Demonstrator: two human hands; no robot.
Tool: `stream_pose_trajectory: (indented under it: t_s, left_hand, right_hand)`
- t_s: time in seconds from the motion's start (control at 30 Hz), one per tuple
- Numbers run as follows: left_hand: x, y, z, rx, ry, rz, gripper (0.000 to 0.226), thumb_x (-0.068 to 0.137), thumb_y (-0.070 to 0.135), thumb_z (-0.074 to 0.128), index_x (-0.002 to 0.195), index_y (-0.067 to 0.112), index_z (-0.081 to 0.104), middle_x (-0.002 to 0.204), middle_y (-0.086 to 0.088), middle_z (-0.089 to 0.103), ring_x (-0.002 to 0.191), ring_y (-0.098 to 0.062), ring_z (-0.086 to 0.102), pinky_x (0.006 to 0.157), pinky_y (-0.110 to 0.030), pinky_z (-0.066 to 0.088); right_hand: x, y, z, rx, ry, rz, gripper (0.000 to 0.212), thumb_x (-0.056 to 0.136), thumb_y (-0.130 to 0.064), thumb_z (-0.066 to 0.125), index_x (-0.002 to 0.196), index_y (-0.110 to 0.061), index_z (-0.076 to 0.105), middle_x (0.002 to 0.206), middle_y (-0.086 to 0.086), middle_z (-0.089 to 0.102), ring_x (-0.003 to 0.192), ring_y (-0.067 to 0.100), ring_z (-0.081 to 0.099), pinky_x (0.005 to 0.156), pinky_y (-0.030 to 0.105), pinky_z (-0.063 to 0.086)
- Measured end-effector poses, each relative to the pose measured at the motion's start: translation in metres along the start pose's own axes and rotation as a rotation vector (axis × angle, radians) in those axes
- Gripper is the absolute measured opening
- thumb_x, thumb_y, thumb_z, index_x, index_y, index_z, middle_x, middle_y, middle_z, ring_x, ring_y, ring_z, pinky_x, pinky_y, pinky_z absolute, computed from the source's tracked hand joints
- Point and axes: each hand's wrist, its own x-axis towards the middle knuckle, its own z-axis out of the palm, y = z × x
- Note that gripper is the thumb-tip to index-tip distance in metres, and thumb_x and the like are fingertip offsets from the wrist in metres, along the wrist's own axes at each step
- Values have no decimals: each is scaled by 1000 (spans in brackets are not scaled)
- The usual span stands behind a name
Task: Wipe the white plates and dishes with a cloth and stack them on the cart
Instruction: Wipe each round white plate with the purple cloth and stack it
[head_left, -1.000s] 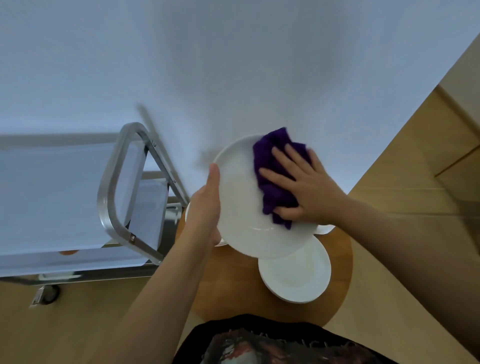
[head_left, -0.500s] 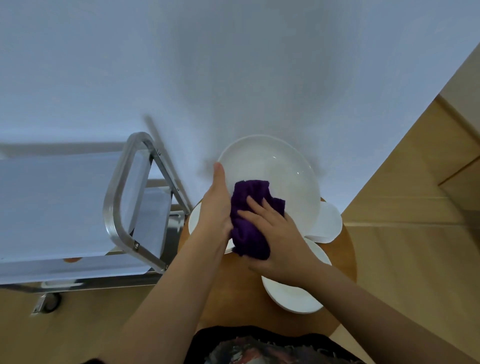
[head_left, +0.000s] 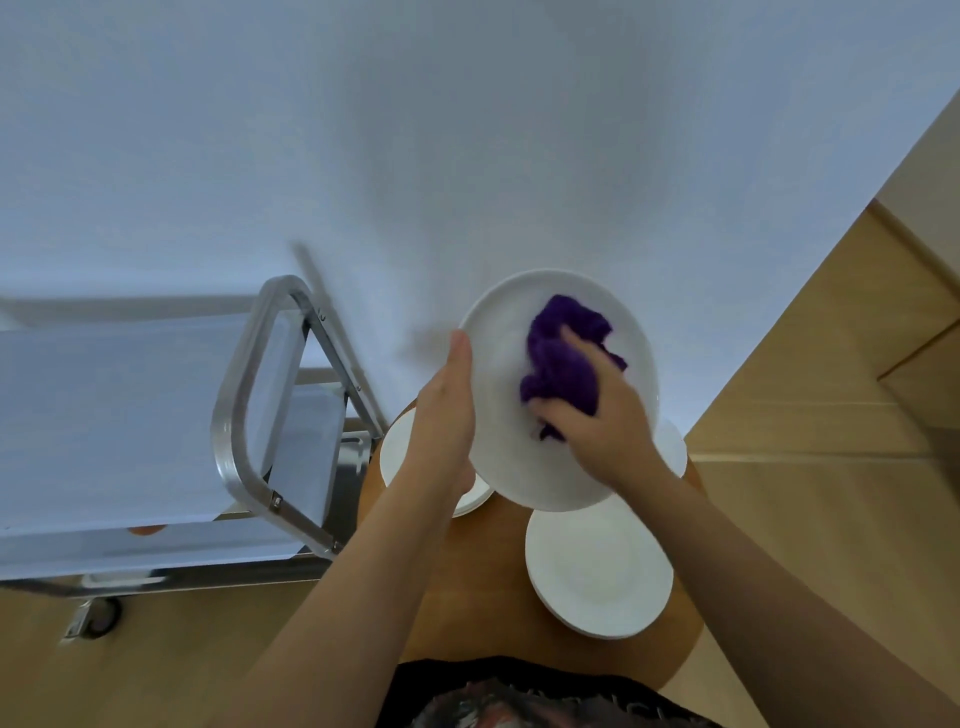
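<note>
Left hand (head_left: 447, 415) grips edge of tilted white plate (head_left: 498, 441) w/ thumb on rim; right hand (head_left: 597, 421) pinches purple cloth (head_left: 561, 364) against it, above round table (head_left: 467, 597)

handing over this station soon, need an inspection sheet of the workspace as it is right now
surface: round wooden table, plates resting on it
job's things: white round plate held tilted above the table; purple crumpled cloth pressed on its face; white plate stack near right; more white plates at left, partly hidden; steel cart left of the table
clutter: small orange object on the cart's lower shelf, unclear
grippers: left hand holds the plate's rim; right hand grips the cloth
cables: nothing seen
surroundings: white wall, wooden floor
</note>
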Motion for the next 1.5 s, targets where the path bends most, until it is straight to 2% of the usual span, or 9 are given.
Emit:
stream_pose_trajectory:
  t_s: [0.33,0.53,0.63,0.7,0.8,0.97,1.1,1.23,1.5]
  left_hand:
    - [10,9,-18,-129,97,-138,46,78,76,44,90,33,55,98,1,66,93,-24,62,72,-39,54]
    - [11,14,-18,12,151,33,38,84,74,36,97,39,45,87,17,52,79,-7,48,60,-27,38]
    - [8,11,-9,-38,103,-44,44,83,73,37,99,35,50,95,7,60,88,-17,57,73,-36,47]
    - [3,10,-1,-146,39,-112,54,82,73,41,104,27,59,96,-1,71,89,-24,66,73,-38,55]
    - [0,12,5,-185,5,-126,58,81,73,44,105,24,64,89,-2,75,83,-23,71,68,-36,59]
    - [0,21,6,-233,109,-176,54,87,64,46,120,22,55,105,-5,67,95,-27,64,77,-41,56]
    - [-2,33,-4,-114,-126,-66,63,79,76,38,113,28,62,100,-2,73,90,-20,68,87,-46,49]
    - [15,24,-21,183,106,2,71,83,76,31,139,33,41,146,1,41,133,-22,38,108,-54,23]
    - [28,-2,-36,-311,79,-159,45,81,64,56,85,24,76,86,-5,75,74,-22,73,56,-33,57]
  right_hand:
    - [-26,1,-36,39,-622,45,16,62,-23,67,77,-23,64,64,1,62,59,15,61,54,25,50]
    - [-12,-3,-67,185,-159,163,20,65,-22,67,74,-6,60,58,2,56,58,22,55,51,23,43]
    - [-23,-10,-29,22,-153,56,43,74,-12,75,109,-29,58,99,-10,68,86,11,64,72,22,52]
    - [-36,-1,4,-440,-312,-94,72,73,-31,77,134,-35,40,144,-4,38,131,17,37,107,38,33]
    - [-44,2,25,-622,-188,-211,73,70,-30,80,134,-17,49,146,11,39,133,33,36,106,51,34]
    - [-36,-3,20,-487,19,-507,34,58,0,85,89,2,71,78,12,71,72,28,69,64,39,59]
    - [-23,-27,0,98,196,-80,37,62,-8,81,90,-23,64,73,-17,66,71,0,62,60,13,49]
    - [-4,-27,-30,745,135,230,38,62,4,71,92,-17,61,78,0,68,71,19,66,58,31,53]
    - [-13,4,-31,903,112,358,40,66,-22,69,105,-16,60,91,4,70,80,21,68,57,33,56]
